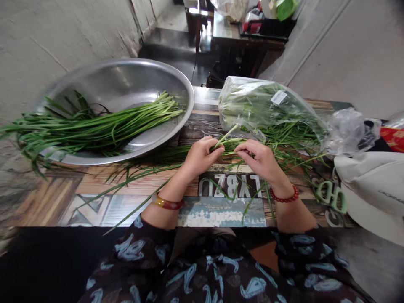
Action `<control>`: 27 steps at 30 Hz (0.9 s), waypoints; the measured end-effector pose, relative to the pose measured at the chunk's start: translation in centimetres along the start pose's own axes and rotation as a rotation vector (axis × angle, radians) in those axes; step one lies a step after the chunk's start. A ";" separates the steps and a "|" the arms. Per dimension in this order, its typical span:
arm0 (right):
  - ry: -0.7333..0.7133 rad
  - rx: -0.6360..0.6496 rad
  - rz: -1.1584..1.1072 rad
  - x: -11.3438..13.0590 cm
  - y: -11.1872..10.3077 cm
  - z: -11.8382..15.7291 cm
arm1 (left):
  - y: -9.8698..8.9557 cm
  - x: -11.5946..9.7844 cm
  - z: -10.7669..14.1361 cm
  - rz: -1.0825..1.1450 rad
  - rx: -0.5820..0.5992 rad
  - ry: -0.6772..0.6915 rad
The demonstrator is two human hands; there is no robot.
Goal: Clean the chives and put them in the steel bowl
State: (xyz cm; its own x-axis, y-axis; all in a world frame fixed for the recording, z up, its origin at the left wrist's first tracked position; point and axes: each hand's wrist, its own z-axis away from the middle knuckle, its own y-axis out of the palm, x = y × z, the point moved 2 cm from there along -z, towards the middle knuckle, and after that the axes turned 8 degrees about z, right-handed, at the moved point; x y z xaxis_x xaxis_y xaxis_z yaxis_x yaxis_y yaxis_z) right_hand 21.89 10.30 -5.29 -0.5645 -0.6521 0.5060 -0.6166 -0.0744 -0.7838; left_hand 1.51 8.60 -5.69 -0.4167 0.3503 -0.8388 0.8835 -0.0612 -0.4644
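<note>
My left hand (pixel 203 155) is closed around a few garlic chives (pixel 227 135), whose pale stem ends stick out past the thumb. Their long green leaves trail left across the table, under my forearm. Close by on the right, my right hand (pixel 257 158) has its thumb and forefinger pinched together at pale chive stems. More loose chives lie on the table behind and between both hands. A big bundle of chives (pixel 126 124) rests in a steel basin (pixel 186 90) at the left, its leaf tips hanging over the rim.
Behind my right hand lies a clear plastic bag (pixel 252 101) with more greens in it. A light cap (pixel 372 181) and pale green looped handles (pixel 331 195) are at the right. Stray leaves lie on the patterned table (pixel 221 212). Another table (pixel 224 27) stands farther back.
</note>
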 end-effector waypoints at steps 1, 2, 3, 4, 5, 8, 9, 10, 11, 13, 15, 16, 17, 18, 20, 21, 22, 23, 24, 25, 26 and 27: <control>0.023 -0.031 -0.035 0.1 0.0 0.0 | 0.1 0.0 0.0 0.013 0.028 -0.014; 0.049 -0.061 -0.061 0.2 0.1 0.0 | 0.2 -0.1 0.0 0.023 0.055 -0.023; 0.079 -0.087 -0.085 0.2 0.2 0.0 | 0.3 -0.2 0.0 0.030 0.075 -0.028; 0.112 -0.113 -0.109 0.1 0.2 0.0 | 0.3 -0.3 0.0 0.040 0.087 -0.028; 0.146 -0.137 -0.137 0.0 0.3 0.0 | 0.3 -0.3 0.0 0.058 0.095 -0.026; 0.242 -0.216 -0.255 -0.6 0.3 0.0 | 0.3 -0.4 0.0 0.180 0.115 -0.056; 0.269 -0.264 -0.292 -0.9 0.1 0.1 | 0.2 -0.4 0.0 0.235 0.122 -0.083; 0.293 -0.324 -0.325 -1.2 -0.1 0.1 | 0.1 -0.4 0.1 0.291 0.128 -0.113; 0.313 -0.386 -0.353 -1.5 -0.3 0.1 | 0.0 -0.3 0.1 0.340 0.130 -0.145; 0.335 -0.444 -0.402 -1.7 -0.4 0.1 | -0.1 -0.3 0.2 0.412 0.132 -0.195; 0.333 -0.370 -0.456 -1.5 -0.1 0.0 | -0.2 -0.4 0.2 0.449 0.137 -0.222; 0.326 -0.304 -0.476 -1.2 0.3 -0.1 | -0.2 -0.4 0.2 0.459 0.140 -0.229; 0.317 -0.240 -0.484 -0.9 0.6 -0.1 | -0.1 -0.5 0.2 0.465 0.145 -0.234; 0.308 -0.194 -0.476 -0.6 0.9 -0.2 | -0.1 -0.6 0.3 0.471 0.154 -0.237; 0.295 -0.169 -0.418 -0.3 1.3 -0.2 | 0.0 -0.6 0.3 0.488 0.183 -0.244; 0.289 -0.176 -0.380 -0.2 1.3 -0.2 | 0.1 -0.6 0.3 0.502 0.196 -0.250; 0.288 -0.186 -0.348 -0.2 1.3 -0.1 | 0.1 -0.5 0.3 0.518 0.205 -0.260; 0.289 -0.198 -0.328 -0.2 1.2 -0.1 | 0.2 -0.4 0.3 0.536 0.206 -0.276; 0.289 -0.205 -0.323 -0.3 1.2 -0.1 | 0.2 -0.3 0.3 0.555 0.196 -0.296; 0.288 -0.208 -0.330 -0.4 1.1 0.0 | 0.3 -0.1 0.3 0.573 0.176 -0.317; 0.286 -0.209 -0.341 -0.5 1.0 0.0 | 0.3 0.1 0.3 0.587 0.151 -0.336; 0.284 -0.209 -0.348 -0.6 1.0 0.0 | 0.3 0.2 0.3 0.596 0.124 -0.352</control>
State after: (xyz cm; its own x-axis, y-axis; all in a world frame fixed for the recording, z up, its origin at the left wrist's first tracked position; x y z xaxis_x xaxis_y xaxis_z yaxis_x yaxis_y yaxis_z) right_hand 21.64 10.62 -6.40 -0.4144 -0.3823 0.8259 -0.8758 -0.0792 -0.4761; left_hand 1.59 8.37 -6.08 0.0678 -0.0983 -0.9928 0.9606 -0.2623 0.0916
